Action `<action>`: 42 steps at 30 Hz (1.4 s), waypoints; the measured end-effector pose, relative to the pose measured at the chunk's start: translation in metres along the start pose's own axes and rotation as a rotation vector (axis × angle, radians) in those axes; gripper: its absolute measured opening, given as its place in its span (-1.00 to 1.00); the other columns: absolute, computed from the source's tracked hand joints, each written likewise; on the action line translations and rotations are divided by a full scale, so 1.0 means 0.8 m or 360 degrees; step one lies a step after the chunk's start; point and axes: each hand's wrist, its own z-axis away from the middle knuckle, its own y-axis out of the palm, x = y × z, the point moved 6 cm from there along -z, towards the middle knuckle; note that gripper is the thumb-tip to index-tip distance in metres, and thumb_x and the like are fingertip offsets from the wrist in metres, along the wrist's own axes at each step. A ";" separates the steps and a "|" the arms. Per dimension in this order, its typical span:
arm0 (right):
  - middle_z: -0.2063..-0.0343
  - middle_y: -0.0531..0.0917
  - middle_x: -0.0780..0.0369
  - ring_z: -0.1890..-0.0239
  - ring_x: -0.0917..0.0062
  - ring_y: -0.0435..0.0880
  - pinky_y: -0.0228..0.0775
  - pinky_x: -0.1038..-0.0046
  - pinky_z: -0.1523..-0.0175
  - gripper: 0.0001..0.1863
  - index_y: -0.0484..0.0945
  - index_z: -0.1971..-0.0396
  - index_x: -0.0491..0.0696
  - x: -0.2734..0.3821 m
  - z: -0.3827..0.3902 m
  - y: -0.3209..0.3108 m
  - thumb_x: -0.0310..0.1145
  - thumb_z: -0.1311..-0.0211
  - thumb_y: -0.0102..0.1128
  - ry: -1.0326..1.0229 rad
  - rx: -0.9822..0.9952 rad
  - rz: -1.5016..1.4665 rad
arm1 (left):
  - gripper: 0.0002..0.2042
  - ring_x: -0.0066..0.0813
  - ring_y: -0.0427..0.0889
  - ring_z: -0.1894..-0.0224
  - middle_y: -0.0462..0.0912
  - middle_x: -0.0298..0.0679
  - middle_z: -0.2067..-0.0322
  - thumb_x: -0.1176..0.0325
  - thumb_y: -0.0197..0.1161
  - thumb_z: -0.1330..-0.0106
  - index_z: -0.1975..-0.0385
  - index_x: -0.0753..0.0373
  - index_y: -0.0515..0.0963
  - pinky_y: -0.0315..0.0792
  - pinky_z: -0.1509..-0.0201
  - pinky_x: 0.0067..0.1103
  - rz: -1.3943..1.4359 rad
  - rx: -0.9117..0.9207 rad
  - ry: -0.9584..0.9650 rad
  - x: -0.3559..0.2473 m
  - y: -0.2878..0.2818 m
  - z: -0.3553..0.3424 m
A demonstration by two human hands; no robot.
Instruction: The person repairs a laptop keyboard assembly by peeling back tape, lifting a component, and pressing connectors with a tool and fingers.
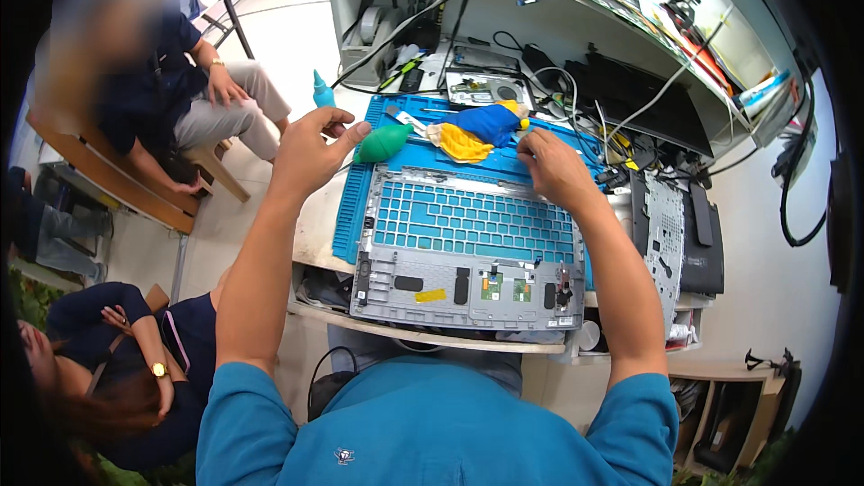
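A grey laptop top case (387,279) without keys lies inner side up in front of me, the blue mat showing through its key openings. Over its far left corner hovers my left hand (310,155), thumb and forefinger apart, with nothing visible between them. Right beside that thumb is a green rubber air blower (385,143). My right hand (560,166) is at the far right edge of the case, its fingertips pinched together; whatever they hold is too small to make out. Between the hands lies a blue and yellow cloth (490,124). Beyond my left hand stands a light-blue nozzle bottle (322,90).
A blue work mat (346,225) covers the bench. Farther back are an opened device (486,90), a dark screen panel (643,99) and tangled cables. More laptop parts (661,243) stand at the right. Two people sit at the left, one with a hand (225,85) on a knee.
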 end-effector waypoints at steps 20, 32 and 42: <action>0.11 0.72 0.11 -0.05 0.15 0.74 0.65 0.11 -0.09 -0.84 0.70 0.08 -0.13 0.222 -0.077 0.116 -0.46 -0.41 0.32 -0.0717 0.0093 -0.0364 | -0.55 -0.61 0.65 0.40 0.78 -0.27 0.44 0.02 0.60 -0.48 0.11 0.41 0.82 0.55 0.27 -0.56 0.0563 -0.0115 -0.0125 0.045 0.001 0.036; 0.18 0.79 0.18 0.08 0.17 0.84 0.73 0.16 -0.02 -0.81 0.85 0.16 -0.06 0.210 -0.079 0.112 -0.52 -0.29 0.36 -0.0758 -0.0044 -0.0477 | -0.80 -0.61 0.77 0.30 0.86 -0.27 0.32 0.34 0.55 -0.49 0.08 0.35 0.82 0.64 0.14 -0.61 0.0333 0.0109 -0.0026 0.018 -0.001 0.050; 0.15 0.82 0.20 0.08 0.13 0.85 0.72 0.16 -0.05 -0.86 0.87 0.15 -0.06 0.198 -0.091 0.116 -0.42 -0.36 0.43 -0.0653 0.0053 -0.0660 | -0.81 -0.51 0.81 0.30 0.86 -0.19 0.33 0.40 0.55 -0.37 0.11 0.33 0.82 0.68 0.10 -0.51 0.0133 0.0373 -0.0065 0.002 0.011 0.054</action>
